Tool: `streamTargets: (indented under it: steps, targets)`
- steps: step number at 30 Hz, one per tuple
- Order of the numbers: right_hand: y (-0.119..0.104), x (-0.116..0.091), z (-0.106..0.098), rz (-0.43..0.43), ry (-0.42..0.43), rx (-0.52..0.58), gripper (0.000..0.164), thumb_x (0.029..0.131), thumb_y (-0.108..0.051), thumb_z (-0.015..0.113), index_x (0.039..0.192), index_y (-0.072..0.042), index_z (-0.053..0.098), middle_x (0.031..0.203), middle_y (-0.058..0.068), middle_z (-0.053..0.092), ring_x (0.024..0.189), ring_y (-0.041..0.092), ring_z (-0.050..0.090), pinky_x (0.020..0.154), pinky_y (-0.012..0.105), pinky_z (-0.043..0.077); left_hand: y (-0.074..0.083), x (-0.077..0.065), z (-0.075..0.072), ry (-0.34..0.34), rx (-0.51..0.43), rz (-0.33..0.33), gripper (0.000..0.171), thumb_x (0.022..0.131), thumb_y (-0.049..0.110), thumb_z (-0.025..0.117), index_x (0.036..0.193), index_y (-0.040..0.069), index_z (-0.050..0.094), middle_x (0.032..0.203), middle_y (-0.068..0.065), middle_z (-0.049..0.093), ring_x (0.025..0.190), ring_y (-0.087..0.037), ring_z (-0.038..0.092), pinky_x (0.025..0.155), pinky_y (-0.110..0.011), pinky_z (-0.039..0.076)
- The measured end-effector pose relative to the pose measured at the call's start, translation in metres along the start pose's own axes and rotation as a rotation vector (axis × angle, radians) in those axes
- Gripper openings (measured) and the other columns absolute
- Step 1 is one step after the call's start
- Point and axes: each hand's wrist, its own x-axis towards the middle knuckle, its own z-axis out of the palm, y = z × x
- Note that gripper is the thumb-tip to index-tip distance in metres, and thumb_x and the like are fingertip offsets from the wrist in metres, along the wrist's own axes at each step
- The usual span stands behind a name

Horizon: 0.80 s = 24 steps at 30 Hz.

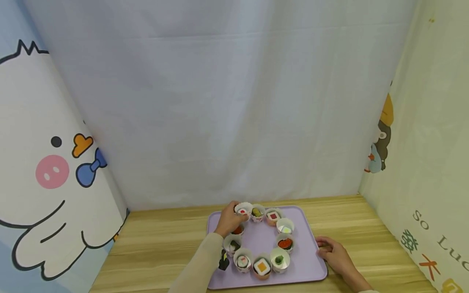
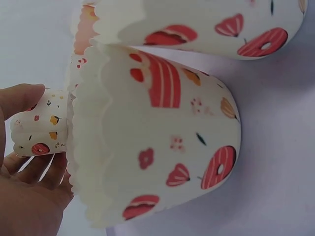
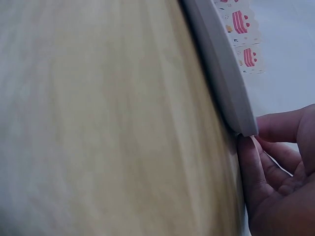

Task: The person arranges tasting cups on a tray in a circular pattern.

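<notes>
A ring of patterned paper baking cups holding small sushi-like pieces stands on a lilac tray (image 1: 305,266). At the ring's far left, my left hand (image 1: 228,220) grips a paper cup (image 2: 49,118) with a white, red-centred piece in it, thumb on one side and fingers on the other. Beside it stands a cup with a yellow-green filling (image 1: 257,212); a cup with red roe (image 1: 237,230) is partly hidden by that hand. My right hand (image 1: 335,253) pinches the tray's right edge, thumb above and a finger below, in the right wrist view.
The tray lies on a wood-grain table (image 1: 161,244). Nearer cups hold a yellow-centred square (image 1: 261,267) and a green topping (image 1: 279,259). A small black object (image 1: 224,260) shows beside the left sleeve. A pale curtain (image 1: 220,122) hangs behind, with printed cloths at both sides.
</notes>
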Motion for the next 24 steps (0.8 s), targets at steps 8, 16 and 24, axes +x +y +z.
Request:
streamTargets:
  steps: [8, 16, 24]
  targets:
    - [0.0, 0.0, 0.001, 0.001, 0.0, 0.001, 0.043, 0.08, 0.008, 0.067, 0.123, 0.007, 0.061, 0.109, 0.02, 0.068, 0.082, 0.007, 0.063, 0.068, 0.021, 0.052, 0.0, 0.003, 0.002, 0.008, 0.006, -0.006, 0.051, 0.083, 0.02, 0.078, 0.127, 0.006, 0.055, 0.117, -0.015, 0.065, 0.096, -0.023, 0.063, 0.078, -0.039, 0.055]
    - [-0.002, -0.002, 0.001, 0.018, 0.003, -0.002, 0.043, 0.08, 0.008, 0.067, 0.122, 0.007, 0.061, 0.108, 0.018, 0.068, 0.083, 0.009, 0.064, 0.069, 0.021, 0.052, -0.007, 0.003, 0.005, 0.009, 0.036, 0.004, 0.052, 0.082, 0.016, 0.079, 0.126, 0.003, 0.055, 0.116, -0.016, 0.065, 0.099, -0.025, 0.063, 0.08, -0.039, 0.055]
    - [-0.004, -0.002, 0.0, 0.021, 0.004, -0.009, 0.043, 0.08, 0.008, 0.066, 0.123, 0.007, 0.061, 0.109, 0.019, 0.068, 0.084, 0.01, 0.063, 0.069, 0.021, 0.052, -0.009, 0.003, 0.007, -0.004, 0.078, 0.017, 0.057, 0.08, 0.016, 0.079, 0.129, 0.001, 0.053, 0.117, -0.018, 0.064, 0.097, -0.026, 0.063, 0.077, -0.04, 0.054]
